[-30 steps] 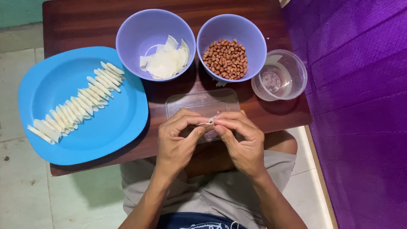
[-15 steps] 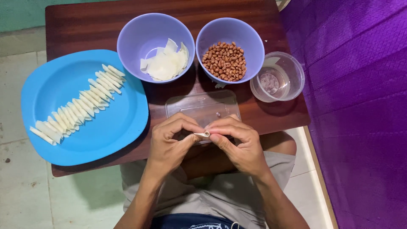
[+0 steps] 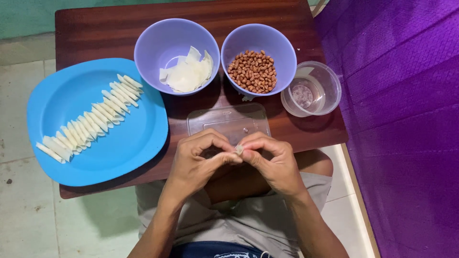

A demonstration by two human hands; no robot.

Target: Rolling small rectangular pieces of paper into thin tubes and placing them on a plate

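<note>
The small pale wrapper piece (image 3: 239, 149) sits pinched between the fingertips of both hands, at the near edge of the dark wooden table (image 3: 95, 28), just in front of the clear plastic lid (image 3: 228, 123). The left hand (image 3: 196, 165) curls its fingers narrowly around it from the left, and the right hand (image 3: 272, 160) closes on it from the right, thumbs and forefingers meeting at the piece. Compared with half a second ago, the hands have kept their place over the table's near edge and the piece stays nipped between the same fingertips; only the finger curl has shifted slightly.

To the far left lies a blue plate (image 3: 138, 143) carrying a slanted row of rolled white pieces (image 3: 91, 119). Beyond the hands stand two lilac bowls: the left bowl (image 3: 153, 43) holds loose white wrapper sheets (image 3: 187, 74), the right bowl (image 3: 282, 48) holds peanuts (image 3: 252, 71). A clear plastic cup (image 3: 330, 81) stands at the right, near the table's edge. The knuckles hide most of the piece.
</note>
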